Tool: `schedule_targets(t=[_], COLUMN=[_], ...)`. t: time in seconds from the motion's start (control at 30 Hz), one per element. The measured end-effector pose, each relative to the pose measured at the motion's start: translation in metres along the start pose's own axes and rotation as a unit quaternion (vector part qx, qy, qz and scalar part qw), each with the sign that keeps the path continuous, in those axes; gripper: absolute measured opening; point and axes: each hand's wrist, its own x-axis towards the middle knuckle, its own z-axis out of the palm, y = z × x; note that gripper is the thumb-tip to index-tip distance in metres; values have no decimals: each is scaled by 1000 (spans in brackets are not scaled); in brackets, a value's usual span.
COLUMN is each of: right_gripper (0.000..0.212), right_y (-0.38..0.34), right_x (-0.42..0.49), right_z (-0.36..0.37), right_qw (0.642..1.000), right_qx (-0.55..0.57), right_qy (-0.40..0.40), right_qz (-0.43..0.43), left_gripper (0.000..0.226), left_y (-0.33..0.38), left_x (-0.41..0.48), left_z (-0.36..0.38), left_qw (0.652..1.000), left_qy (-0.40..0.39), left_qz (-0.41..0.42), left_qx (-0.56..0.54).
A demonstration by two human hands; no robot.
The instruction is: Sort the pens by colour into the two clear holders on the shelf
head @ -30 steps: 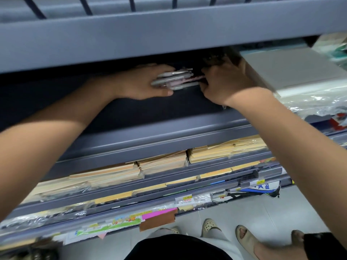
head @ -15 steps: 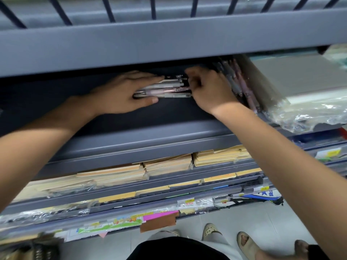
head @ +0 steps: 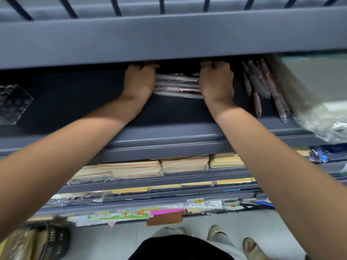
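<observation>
Your left hand and right hand press inward on the two ends of a stack of pale grey and pink plastic pens lying crosswise on the dark grey metal shelf; your fingertips are hidden under the shelf above. More loose grey and pink pens lie just right of your right hand, beside a plastic-wrapped grey pack. A clear holder sits far left.

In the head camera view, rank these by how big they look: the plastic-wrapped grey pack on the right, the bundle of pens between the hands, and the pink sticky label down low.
1. Plastic-wrapped grey pack, clearly largest.
2. Bundle of pens between the hands, though both ends are hidden.
3. Pink label, not far behind the bundle; it sits on a lower shelf, so the ranking is unsure.
</observation>
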Motion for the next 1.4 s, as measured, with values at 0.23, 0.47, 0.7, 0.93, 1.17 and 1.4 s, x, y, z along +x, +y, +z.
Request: schedule_targets(t=[0.23, 0.47, 0.7, 0.93, 1.17, 1.4], right_gripper=[30, 23, 34, 34, 35, 45], right_y=[-5, -1, -5, 16, 47, 58], right_x=[0, 4, -2, -1, -2, -5], right_z=[6, 1, -2, -64, -103, -97], right_qw=[996, 992, 999, 947, 865, 856], right_qx=[85, 115, 22, -251, -462, -468], right_qy=[4, 7, -43, 92, 34, 73], right_qz=[15, 58, -16, -177, -191, -205], left_gripper=[21, 32, 28, 77, 107, 56], left_y=[-2, -9, -8, -2, 12, 17], left_x=[2, 6, -5, -6, 18, 35], left_z=[22, 22, 23, 16, 12, 26], left_qw=[998, 998, 951, 867, 818, 787], left_qy=[23, 24, -73, -139, -341, -336], left_qz=[0, 49, 158, 226, 224, 233], left_qx=[-62, -18, 254, 422, 405, 462])
